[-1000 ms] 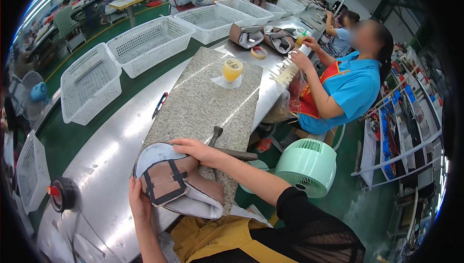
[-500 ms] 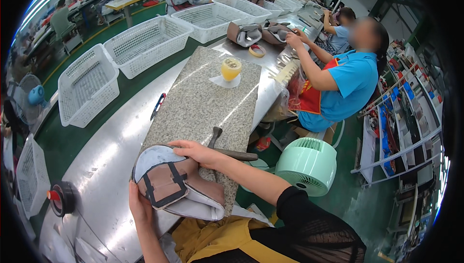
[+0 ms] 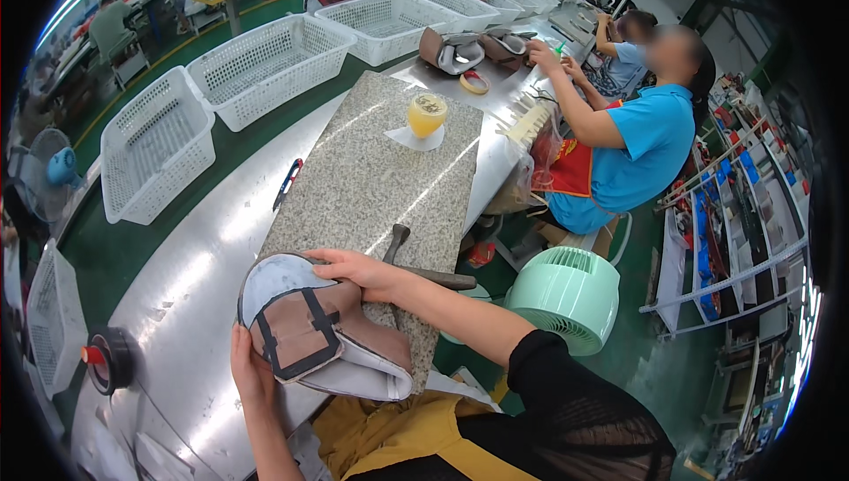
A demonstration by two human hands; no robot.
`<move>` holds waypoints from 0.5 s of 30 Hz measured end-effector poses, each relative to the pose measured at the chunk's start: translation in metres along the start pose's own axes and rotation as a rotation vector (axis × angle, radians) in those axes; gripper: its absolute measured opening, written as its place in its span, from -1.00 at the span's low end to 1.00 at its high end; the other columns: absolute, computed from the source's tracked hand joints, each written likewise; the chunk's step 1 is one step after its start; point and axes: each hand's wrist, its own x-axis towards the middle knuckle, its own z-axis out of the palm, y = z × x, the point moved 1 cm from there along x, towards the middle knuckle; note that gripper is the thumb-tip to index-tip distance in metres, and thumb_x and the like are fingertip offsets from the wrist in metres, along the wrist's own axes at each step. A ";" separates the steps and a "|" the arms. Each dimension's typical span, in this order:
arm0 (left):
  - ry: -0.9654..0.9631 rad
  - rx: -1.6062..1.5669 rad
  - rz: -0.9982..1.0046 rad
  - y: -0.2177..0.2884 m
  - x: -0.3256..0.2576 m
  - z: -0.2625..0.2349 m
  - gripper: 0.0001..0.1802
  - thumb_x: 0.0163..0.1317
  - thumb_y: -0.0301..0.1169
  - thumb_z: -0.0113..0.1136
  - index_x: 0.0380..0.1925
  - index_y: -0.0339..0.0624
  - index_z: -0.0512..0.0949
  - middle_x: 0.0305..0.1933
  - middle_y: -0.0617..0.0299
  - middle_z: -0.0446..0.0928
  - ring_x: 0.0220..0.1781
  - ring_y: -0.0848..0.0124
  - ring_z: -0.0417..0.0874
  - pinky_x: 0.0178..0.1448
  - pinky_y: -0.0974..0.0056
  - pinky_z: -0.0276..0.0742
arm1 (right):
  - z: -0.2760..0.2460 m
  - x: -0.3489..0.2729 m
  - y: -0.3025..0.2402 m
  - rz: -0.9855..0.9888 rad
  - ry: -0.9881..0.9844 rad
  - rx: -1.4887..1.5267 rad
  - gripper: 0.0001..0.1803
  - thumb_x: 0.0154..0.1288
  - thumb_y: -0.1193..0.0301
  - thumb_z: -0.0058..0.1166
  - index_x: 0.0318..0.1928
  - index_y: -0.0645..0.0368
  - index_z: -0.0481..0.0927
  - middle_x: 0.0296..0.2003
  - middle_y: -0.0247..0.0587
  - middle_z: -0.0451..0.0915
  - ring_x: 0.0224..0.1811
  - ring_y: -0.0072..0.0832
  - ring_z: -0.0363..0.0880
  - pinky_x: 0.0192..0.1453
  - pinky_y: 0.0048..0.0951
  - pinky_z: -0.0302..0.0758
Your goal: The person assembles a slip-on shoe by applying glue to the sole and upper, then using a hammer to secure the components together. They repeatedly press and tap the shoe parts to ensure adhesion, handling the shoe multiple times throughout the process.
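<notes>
In the head view we see the shoe upper, a brown piece with dark strap bands, a pale lining and a pale grey toe part, held at the near end of the speckled stone slab that lies on the shiny metal bench. Our left hand supports the shoe upper from below and on its left side, with the fingers curled against the brown panel, closed on it. Our right hand lies over the top edge of the shoe upper, fingers bent down onto the pale toe part, so both hands are clamped on the same piece. Just beyond the right hand we note a hammer resting on the slab, its handle extending past the slab's right edge. Farther up the slab stands a cup of yellow liquid on a white sheet. A red and blue pen-like tool lies on the bench, just left of the slab. A round black object with a red tip sits on the bench, well to the left of the hands. White mesh baskets stand in a row along the far side of the bench. To the right of the bench a person in a blue shirt sits working, and a pale green fan stands on the floor near our right forearm.
</notes>
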 end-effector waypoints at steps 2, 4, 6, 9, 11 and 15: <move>0.006 -0.002 -0.009 -0.001 0.000 -0.002 -0.59 0.36 -0.30 -0.15 0.13 -0.30 0.29 0.13 0.14 0.41 0.16 0.37 0.43 0.24 0.30 0.29 | -0.001 0.000 0.000 0.005 0.014 0.007 -0.40 0.31 0.39 -0.03 0.30 0.30 0.13 0.13 -0.08 0.36 0.14 -0.42 0.38 0.17 -0.40 0.40; 0.000 -0.005 -0.028 -0.001 0.001 -0.001 -0.58 0.36 -0.30 -0.15 0.13 -0.31 0.28 0.13 0.13 0.41 0.17 0.37 0.42 0.25 0.30 0.28 | -0.005 0.001 0.003 -0.006 0.008 0.008 -0.40 0.31 0.39 -0.04 0.30 0.29 0.12 0.13 -0.09 0.35 0.14 -0.41 0.38 0.17 -0.40 0.41; 0.004 -0.001 -0.017 -0.001 0.001 -0.001 -0.58 0.37 -0.30 -0.15 0.13 -0.31 0.28 0.13 0.13 0.42 0.17 0.37 0.43 0.24 0.30 0.29 | -0.004 0.001 0.003 -0.011 0.010 0.013 -0.40 0.32 0.38 -0.04 0.30 0.29 0.13 0.13 -0.09 0.36 0.14 -0.41 0.38 0.16 -0.40 0.41; 0.004 0.002 -0.024 0.000 0.001 -0.003 -0.58 0.37 -0.30 -0.15 0.14 -0.32 0.28 0.13 0.13 0.42 0.17 0.37 0.43 0.23 0.30 0.31 | -0.002 0.002 0.001 -0.010 0.013 0.002 -0.41 0.33 0.37 -0.06 0.30 0.28 0.13 0.13 -0.09 0.36 0.14 -0.41 0.38 0.16 -0.41 0.41; 0.004 0.002 -0.029 -0.001 0.001 -0.005 -0.57 0.38 -0.29 -0.16 0.15 -0.32 0.28 0.13 0.13 0.42 0.16 0.37 0.43 0.22 0.30 0.32 | 0.000 0.001 0.000 -0.005 0.022 0.009 -0.42 0.34 0.36 -0.08 0.30 0.28 0.13 0.13 -0.09 0.36 0.14 -0.41 0.38 0.16 -0.41 0.42; 0.003 -0.003 -0.029 -0.001 0.002 -0.006 -0.57 0.39 -0.29 -0.18 0.15 -0.32 0.28 0.13 0.12 0.42 0.16 0.37 0.44 0.21 0.30 0.33 | 0.000 0.001 0.000 0.010 0.038 0.055 -0.46 0.36 0.37 -0.11 0.28 0.28 0.16 0.12 -0.11 0.37 0.13 -0.42 0.40 0.14 -0.40 0.43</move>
